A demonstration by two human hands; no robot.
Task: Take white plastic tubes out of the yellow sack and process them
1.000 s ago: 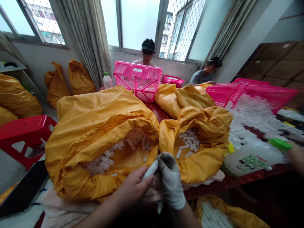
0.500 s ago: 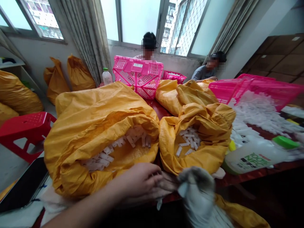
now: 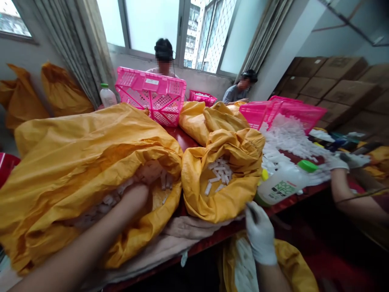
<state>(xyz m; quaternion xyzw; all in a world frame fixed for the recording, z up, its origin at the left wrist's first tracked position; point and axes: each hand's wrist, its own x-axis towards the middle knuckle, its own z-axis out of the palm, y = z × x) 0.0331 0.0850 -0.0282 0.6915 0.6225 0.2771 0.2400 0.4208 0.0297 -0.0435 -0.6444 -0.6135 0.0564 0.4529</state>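
My bare left hand [image 3: 149, 172] is inside the mouth of the large left yellow sack [image 3: 69, 134], among short white tube-like pieces [image 3: 105, 202]. Motion blur smears its fingers. My right hand [image 3: 260, 233], in a white glove with a dark grey patch, is beside the front right rim of the smaller yellow sack [image 3: 209, 207]. Its fingers are curled together, and what they hold, if anything, does not show. More white pieces [image 3: 221, 172] lie inside that smaller sack. Below my right hand, another yellow sack [image 3: 291, 259] hangs by the table edge with white pieces in it.
A green-capped bottle [image 3: 281, 184] leans right of the smaller sack. Behind it, white pieces [image 3: 285, 134] are heaped by pink crates [image 3: 255, 113]. Another pink crate [image 3: 152, 97] stands at the back. A co-worker's gloved hands [image 3: 338, 162] are at right; two people sit beyond. Cloth [image 3: 182, 231] covers the front edge.
The view has swung right. My left hand has gone from the table's front edge into the large sack. My gloved right hand has come apart from it and is now by the smaller sack.
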